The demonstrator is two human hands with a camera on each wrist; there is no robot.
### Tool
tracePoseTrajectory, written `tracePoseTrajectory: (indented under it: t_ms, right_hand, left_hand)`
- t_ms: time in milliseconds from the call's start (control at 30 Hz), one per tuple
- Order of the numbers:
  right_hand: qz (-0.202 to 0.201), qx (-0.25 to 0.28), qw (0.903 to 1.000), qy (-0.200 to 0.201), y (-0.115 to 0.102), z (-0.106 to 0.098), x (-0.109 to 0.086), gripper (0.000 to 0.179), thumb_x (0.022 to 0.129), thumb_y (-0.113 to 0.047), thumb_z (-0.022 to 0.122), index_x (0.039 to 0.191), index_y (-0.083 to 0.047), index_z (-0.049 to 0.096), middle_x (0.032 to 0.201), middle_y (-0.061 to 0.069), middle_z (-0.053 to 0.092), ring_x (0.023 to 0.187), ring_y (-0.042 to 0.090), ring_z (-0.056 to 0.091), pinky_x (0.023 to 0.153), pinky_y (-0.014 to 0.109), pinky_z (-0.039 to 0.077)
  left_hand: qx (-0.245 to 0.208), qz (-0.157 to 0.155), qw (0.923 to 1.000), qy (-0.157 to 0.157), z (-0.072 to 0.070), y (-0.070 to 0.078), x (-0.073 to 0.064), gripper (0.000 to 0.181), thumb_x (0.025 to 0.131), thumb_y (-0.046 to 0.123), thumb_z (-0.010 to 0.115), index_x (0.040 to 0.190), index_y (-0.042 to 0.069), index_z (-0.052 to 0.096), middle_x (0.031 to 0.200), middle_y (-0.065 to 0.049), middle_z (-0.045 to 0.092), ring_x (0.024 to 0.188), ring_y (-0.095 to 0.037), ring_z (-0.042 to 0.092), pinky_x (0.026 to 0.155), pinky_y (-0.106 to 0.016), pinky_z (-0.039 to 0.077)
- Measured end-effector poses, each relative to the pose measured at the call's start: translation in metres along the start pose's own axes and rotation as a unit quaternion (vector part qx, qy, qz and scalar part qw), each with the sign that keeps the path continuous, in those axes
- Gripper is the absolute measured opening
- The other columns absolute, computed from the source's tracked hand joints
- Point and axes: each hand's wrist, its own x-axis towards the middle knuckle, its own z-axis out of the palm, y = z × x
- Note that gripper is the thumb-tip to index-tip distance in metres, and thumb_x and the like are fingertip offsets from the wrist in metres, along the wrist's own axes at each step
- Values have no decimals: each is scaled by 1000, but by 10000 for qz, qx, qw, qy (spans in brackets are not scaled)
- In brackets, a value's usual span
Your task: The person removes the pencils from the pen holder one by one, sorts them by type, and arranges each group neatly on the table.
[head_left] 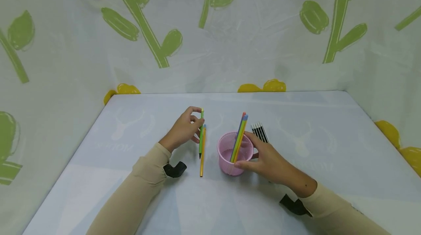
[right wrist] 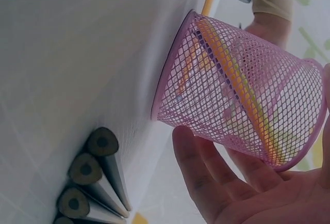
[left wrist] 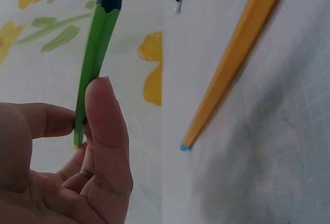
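My left hand [head_left: 184,129] pinches a green pencil [head_left: 201,138] between thumb and fingers, its dark point down and its yellow end up. Just beside it, an orange pencil [head_left: 203,156] with a blue end lies on the table. A pink mesh pencil cup [right wrist: 227,95] stands upright to the right. My right hand [head_left: 268,159] holds this cup by its right side, thumb at the near rim and fingers along the far side. Several pencils [head_left: 240,138], yellow, orange and bluish, lean inside the cup toward the right.
Several black-and-white striped pencils [head_left: 260,132] lie side by side on the table [head_left: 315,118], behind the right hand, partly hidden by it. Black straps [head_left: 175,169] hang at both sleeve cuffs. A white wall covering with green leaves [head_left: 120,23] rises behind the table.
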Motion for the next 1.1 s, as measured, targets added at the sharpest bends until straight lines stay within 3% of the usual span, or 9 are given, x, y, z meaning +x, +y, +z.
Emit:
tracePoseTrajectory:
  t_ms: [233,567,800,1100]
  right_hand:
    - [-17,79,10000,-32,1,1,-1,90,82,-34,83,152,-10,32,139,12,56,120,30,61,87,29,59]
    - [100,76,9999,-62,0,1,-2,91,82,-34,83,153,-10,31,139,13,56,120,32,60,86,29,59]
    - [-65,136,9999,-66,1,1,0,89,83,-33,83,152,-11,32,137,12,57,119,31,61,86,29,59]
    - [172,69,9998,-57,0,0,1,92,82,-35,83,154,-10,30,142,12,53,123,32,59,88,34,59]
  left_hand:
    - [774,-288,9966,49,2,-11,4,43,101,25,59,140,16,44,97,-10,64,63,-19,63,52,-30,56]
    - [1269,-733,9890,-186,5,-20,7,50,98,25,64,143,15,43,96,-11,66,54,-17,64,53,-31,57]
    - [1396,-779,9869,-227,5,-22,7,53,96,23,67,142,13,44,92,-10,67,53,-16,65,52,-30,57]
    - [1534,-689,9853,-288,7,-22,6,55,93,20,71,141,13,46,91,-10,67,52,-16,66,51,-31,57]
